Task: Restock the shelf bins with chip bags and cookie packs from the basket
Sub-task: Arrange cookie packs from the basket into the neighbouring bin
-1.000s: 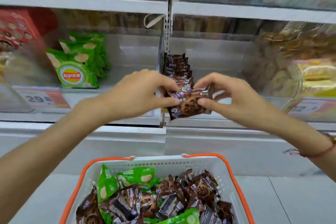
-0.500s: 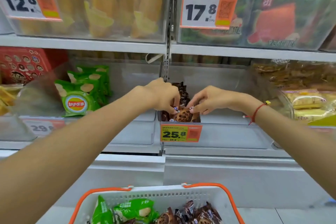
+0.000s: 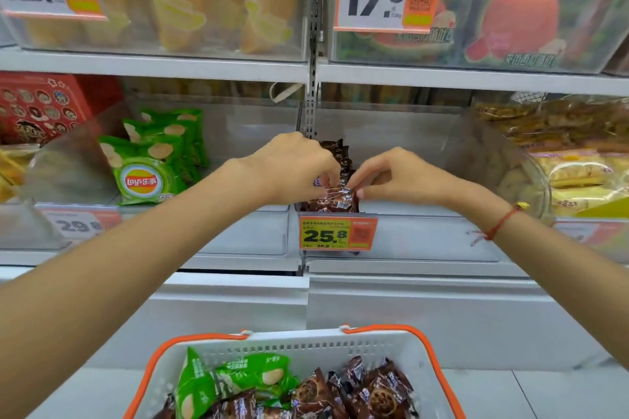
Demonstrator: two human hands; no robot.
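Note:
Both hands reach into the clear middle shelf bin [image 3: 408, 241]. My left hand [image 3: 296, 170] and my right hand [image 3: 391, 177] pinch the top edge of a brown cookie pack [image 3: 335, 199] at the front of a row of the same packs [image 3: 340, 153]. The pack stands low in the bin, just behind the 25.8 price tag [image 3: 337, 233]. Below, a white basket with orange handles [image 3: 306, 347] holds green chip bags [image 3: 235, 381] and several brown cookie packs [image 3: 374, 391].
Green Lay's chip bags [image 3: 153, 160] stand in the bin to the left, next to a red box [image 3: 37, 105]. Yellow bread packs [image 3: 578, 173] fill the right bin. The upper shelf carries bins with 12.8 and 17.8 tags. A white cabinet front [image 3: 408, 313] lies below.
Both hands have carried the cookie pack forward from above the basket and down into the bin's front. The view has tilted up, showing the upper shelf.

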